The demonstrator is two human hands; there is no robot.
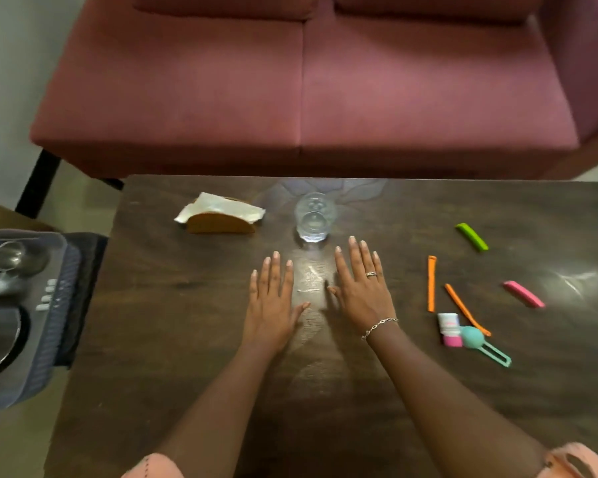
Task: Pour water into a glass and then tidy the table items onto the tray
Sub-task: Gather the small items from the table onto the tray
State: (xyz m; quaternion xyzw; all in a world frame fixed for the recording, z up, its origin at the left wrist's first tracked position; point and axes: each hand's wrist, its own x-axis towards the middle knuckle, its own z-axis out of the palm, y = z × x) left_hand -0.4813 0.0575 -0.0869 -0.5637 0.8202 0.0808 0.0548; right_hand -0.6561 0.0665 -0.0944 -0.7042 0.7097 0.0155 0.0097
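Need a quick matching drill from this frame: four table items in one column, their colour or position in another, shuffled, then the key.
Items:
1. glass
2. napkin holder
3. green clip
4. pink clip

Descriptions:
A. far right of the table, nearest its right edge
B. clear, just beyond the fingertips of both hands
C. far left part of the table, with white napkins in it
D. right side, farther from the person than the orange sticks

Pairs: 1-B, 2-C, 3-D, 4-A
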